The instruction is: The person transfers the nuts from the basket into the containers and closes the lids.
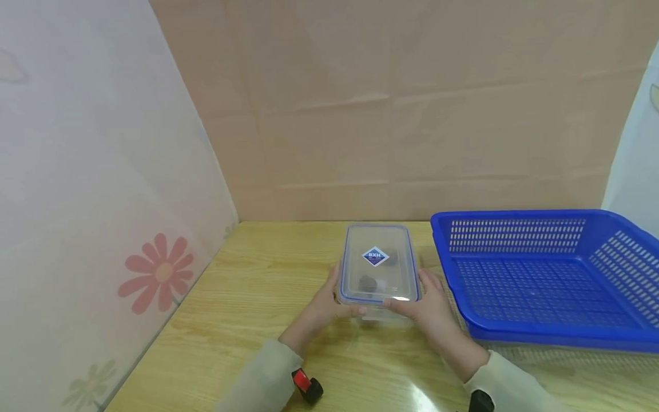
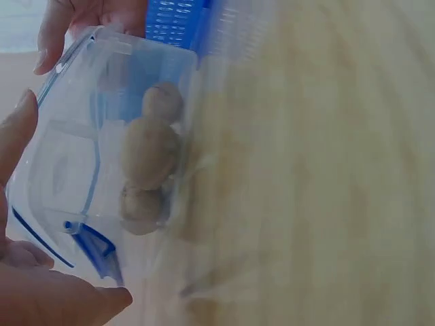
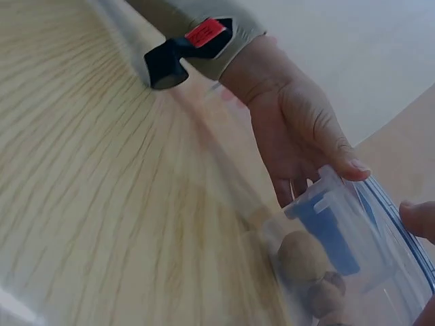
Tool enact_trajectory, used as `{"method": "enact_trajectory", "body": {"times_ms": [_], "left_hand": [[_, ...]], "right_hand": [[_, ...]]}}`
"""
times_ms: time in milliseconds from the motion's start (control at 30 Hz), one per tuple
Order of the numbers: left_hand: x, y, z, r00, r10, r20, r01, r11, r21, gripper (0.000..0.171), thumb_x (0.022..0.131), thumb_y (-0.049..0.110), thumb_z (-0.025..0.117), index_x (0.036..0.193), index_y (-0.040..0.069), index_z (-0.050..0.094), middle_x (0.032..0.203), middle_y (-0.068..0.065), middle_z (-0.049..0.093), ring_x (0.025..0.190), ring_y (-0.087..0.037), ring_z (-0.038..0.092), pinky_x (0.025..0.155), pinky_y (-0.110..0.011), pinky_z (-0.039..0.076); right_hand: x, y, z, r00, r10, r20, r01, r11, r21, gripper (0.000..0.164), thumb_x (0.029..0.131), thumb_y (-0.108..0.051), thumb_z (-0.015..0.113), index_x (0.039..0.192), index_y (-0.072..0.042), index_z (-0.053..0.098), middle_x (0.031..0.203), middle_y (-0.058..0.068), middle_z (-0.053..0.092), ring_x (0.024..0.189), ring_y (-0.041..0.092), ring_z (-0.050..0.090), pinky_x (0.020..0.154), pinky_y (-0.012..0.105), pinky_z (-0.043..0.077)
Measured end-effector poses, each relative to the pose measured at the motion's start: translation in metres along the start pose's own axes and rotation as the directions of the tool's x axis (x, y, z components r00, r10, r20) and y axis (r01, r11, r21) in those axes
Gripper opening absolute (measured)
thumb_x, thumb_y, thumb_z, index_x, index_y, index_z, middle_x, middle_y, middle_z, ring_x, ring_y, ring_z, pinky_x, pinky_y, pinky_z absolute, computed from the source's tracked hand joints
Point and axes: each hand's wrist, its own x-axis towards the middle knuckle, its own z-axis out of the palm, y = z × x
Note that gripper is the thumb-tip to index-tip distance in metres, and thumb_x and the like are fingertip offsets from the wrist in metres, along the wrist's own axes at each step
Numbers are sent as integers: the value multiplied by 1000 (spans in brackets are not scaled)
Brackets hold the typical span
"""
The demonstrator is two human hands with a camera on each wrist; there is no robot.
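Observation:
A clear plastic food container (image 1: 381,277) with a blue-edged lid stands in front of me, a blue and white label (image 1: 375,256) on its top. Through its walls show several round, tan-brown lumps (image 2: 149,153) whose kind I cannot tell. My left hand (image 1: 325,301) grips the container's left side. The right hand (image 1: 431,304) holds the opposite side, its thumb on the lid's near edge. In the left wrist view a blue strip (image 2: 98,251) shows at the container's end. Whether the container's bottom touches the table is hard to tell.
A large blue plastic basket (image 1: 465,309) stands to the right, close to my right hand. Under it lies a woven mat (image 1: 540,356). The wooden table (image 1: 247,280) meets a flowered white wall covering (image 1: 103,171) at left and a brown backdrop (image 1: 386,114) behind.

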Motion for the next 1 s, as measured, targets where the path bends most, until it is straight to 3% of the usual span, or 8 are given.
{"method": "enact_trajectory", "body": {"times_ms": [267,400,600,767,1000], "left_hand": [[-6,-5,1,1000,-21,-16,22,998,64,108,70,19,81,146,43,9,152,4,24,136,-30,28,111,-56,19],[-9,-4,1,1000,-23,-21,25,996,88,106,69,20,81,146,41,12,152,8,22,136,-29,28,110,-55,22],[-7,0,3,999,-22,-35,27,990,139,104,69,23,81,147,39,15,152,9,25,139,-29,21,110,-60,16],[-6,0,4,997,-59,-49,67,979,194,103,68,28,82,146,41,16,151,6,28,139,-31,21,108,-64,16],[-6,2,5,994,-94,-56,103,975,195,105,65,29,83,146,42,17,149,4,31,138,-31,23,109,-63,15]], "right_hand": [[-4,4,2,1000,14,16,-14,1000,-19,106,64,-35,83,144,1,22,151,21,12,135,44,17,110,58,19],[-6,4,2,1000,8,12,-7,999,-42,104,64,-35,83,143,1,25,150,22,13,135,44,18,109,59,19],[-6,6,3,1000,-21,-2,21,999,-34,98,65,-34,82,140,0,29,148,22,16,133,42,21,109,58,21],[-5,8,1,999,-44,-6,43,996,-78,97,66,-36,81,140,1,30,147,23,18,132,43,23,108,58,22],[-6,11,0,1000,-17,23,19,996,-82,100,67,-37,80,141,4,27,149,25,13,134,46,18,109,59,20]]}}
